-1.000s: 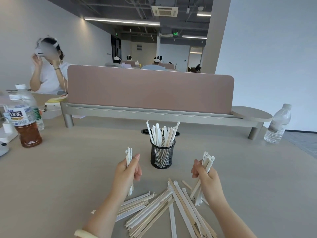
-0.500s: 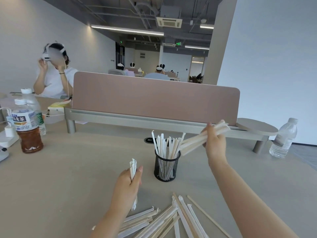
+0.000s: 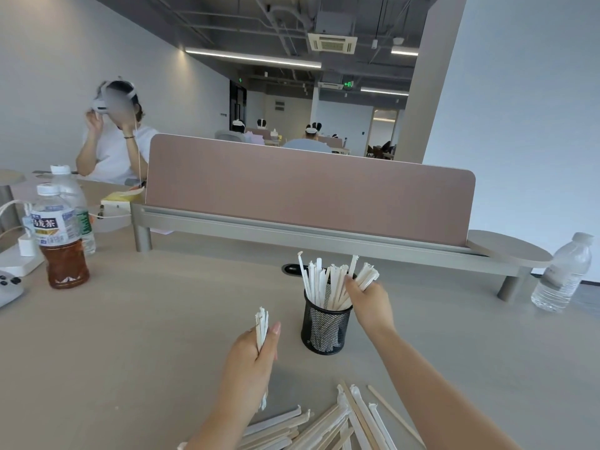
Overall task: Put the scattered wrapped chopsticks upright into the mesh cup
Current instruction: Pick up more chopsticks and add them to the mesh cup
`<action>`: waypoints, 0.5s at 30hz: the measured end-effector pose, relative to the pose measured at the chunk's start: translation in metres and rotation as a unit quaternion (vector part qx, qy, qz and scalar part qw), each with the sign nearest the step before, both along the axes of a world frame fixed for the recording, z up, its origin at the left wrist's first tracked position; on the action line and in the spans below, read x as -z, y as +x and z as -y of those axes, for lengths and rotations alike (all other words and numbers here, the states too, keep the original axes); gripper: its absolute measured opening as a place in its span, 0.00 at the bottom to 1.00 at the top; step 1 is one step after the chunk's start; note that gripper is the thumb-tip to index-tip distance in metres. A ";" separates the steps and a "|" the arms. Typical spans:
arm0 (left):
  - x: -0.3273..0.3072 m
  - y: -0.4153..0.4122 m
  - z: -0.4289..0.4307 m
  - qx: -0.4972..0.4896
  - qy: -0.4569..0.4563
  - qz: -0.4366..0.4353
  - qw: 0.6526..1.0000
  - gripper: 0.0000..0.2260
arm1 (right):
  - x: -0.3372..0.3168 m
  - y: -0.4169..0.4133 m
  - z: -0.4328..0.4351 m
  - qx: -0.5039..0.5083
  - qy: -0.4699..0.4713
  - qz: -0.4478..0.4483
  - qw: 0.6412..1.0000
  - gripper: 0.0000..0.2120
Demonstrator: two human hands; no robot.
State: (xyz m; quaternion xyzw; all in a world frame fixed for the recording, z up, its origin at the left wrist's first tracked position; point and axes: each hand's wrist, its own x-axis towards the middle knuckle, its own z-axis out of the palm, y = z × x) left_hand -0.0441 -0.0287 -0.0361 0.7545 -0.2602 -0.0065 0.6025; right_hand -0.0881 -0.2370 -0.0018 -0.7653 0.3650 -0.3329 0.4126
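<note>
Pale beige desk [image 3: 162,336] fills the lower view, with a mauve divider panel [image 3: 308,190] on a grey rail across its far side and an open office with grey ceiling ducts beyond. Near the desk's middle stands the black mesh cup [image 3: 325,329], upright and crowded with white-wrapped chopsticks [image 3: 319,284] that fan out above its rim. The right hand [image 3: 370,302] reaches in from the lower right, its forearm stretched diagonally, fingers closed around a small bundle [image 3: 365,278] whose lower ends are already inside the cup and whose tops lean to the right. The left hand [image 3: 255,355] sits nearer, to the left of the cup, clenched on a few wrapped chopsticks [image 3: 261,326] held vertically, thumb up along them. A loose pile of wrapped chopsticks [image 3: 324,427] lies scattered along the near edge between the two arms. Half a second ago the right hand held its bundle high and almost level, to the right of the cup; now it has dropped to the rim with the bundle tipped in. The left hand has barely moved. At far left stand a tea bottle [image 3: 60,238] and behind it a water bottle [image 3: 81,206]; another clear bottle [image 3: 563,274] stands at far right.
</note>
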 end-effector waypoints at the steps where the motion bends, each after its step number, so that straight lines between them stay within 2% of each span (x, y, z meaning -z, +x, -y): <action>1: 0.000 0.000 0.000 -0.001 -0.001 -0.001 1.000 0.20 | 0.002 0.001 0.000 -0.003 -0.011 -0.010 1.000 0.17; 3: 0.001 0.000 0.000 -0.002 -0.003 -0.003 1.000 0.20 | 0.001 0.003 0.000 -0.015 -0.030 -0.030 0.999 0.08; 4: 0.001 0.000 0.000 -0.003 -0.005 -0.004 1.000 0.20 | 0.000 0.005 0.000 -0.026 -0.041 -0.043 0.998 0.08; 7: 0.002 0.001 0.000 -0.006 -0.006 -0.008 1.000 0.21 | -0.004 0.005 -0.001 -0.024 -0.020 -0.026 0.999 0.24; 8: 0.002 0.001 0.000 -0.008 -0.006 -0.008 1.000 0.21 | -0.006 0.005 0.000 -0.011 0.006 -0.005 1.000 0.25; 12: 0.002 0.003 0.000 -0.012 -0.011 -0.008 1.000 0.21 | -0.006 0.005 0.001 -0.021 0.067 0.031 0.997 0.11; 15: 0.002 0.004 0.000 -0.009 -0.009 -0.012 1.000 0.21 | -0.002 0.004 -0.003 -0.058 0.080 0.011 0.995 0.12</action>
